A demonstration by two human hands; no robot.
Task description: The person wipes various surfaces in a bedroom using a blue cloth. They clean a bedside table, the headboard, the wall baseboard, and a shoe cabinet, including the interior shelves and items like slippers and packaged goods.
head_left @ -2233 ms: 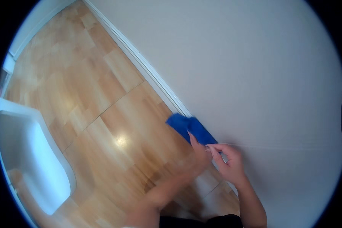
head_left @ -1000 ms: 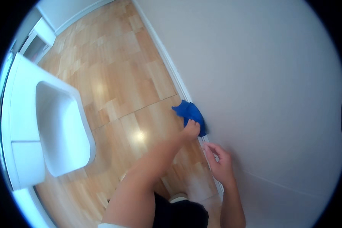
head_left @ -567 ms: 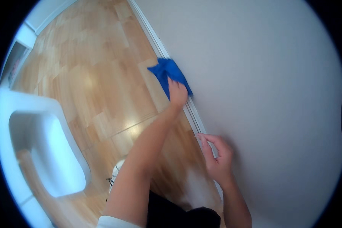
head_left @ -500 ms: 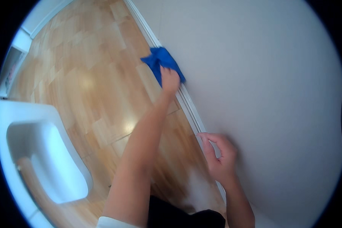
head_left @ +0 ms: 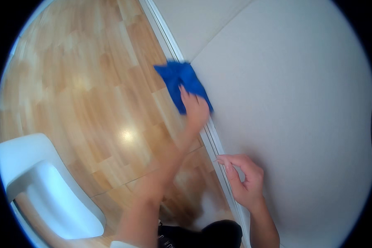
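A crumpled blue cloth [head_left: 185, 79] lies over the white baseboard [head_left: 166, 29] where the floor meets the wall. My left hand [head_left: 197, 108] presses on it from the near side, fingers bent into the fabric. The cloth partly hides the baseboard and floor beneath it. Nearer to me, my right hand [head_left: 246, 182] is by the wall just above the baseboard. Its thumb and forefinger come together at the tips, with a gap between them and the palm. Whether anything small is in that pinch cannot be made out.
Wood-patterned flooring [head_left: 87, 87] spreads to the left. A glossy white piece with a recessed hollow [head_left: 58, 202] stands at the lower left. The pale wall [head_left: 293, 107] rises on the right, with a thin seam running up from near the cloth. My dark-clothed leg [head_left: 215, 235] shows at the bottom.
The view has shifted, so floor, baseboard and white piece sit differently. My left hand and the cloth appear lower and farther right, nearer my right hand. A wall seam is now plain beside the cloth.
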